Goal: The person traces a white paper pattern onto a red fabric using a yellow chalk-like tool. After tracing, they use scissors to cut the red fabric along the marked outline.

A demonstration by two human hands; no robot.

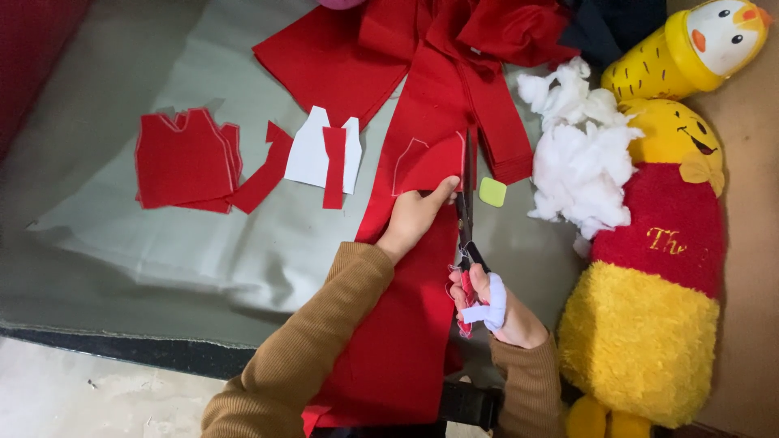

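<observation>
Right hand [497, 307] is gripping the scissors [466, 212] by the handle loops, fingers closed through them; blades are running lengthwise away from the person, tips pointing up-frame. Left hand [414, 217] is pinching the red fabric strip [422, 268] just left of the blades, thumb pressed on top. The strip's long axis is lying parallel to the scissors. A yellow-green chalk piece [492, 192] is sitting just right of the scissors.

I count one pair of scissors [465, 203], two yellow plush toys [649, 268] [690, 49], one heap of white stuffing [580, 154], one small green chalk [492, 192], one white paper pattern [308, 154].
</observation>
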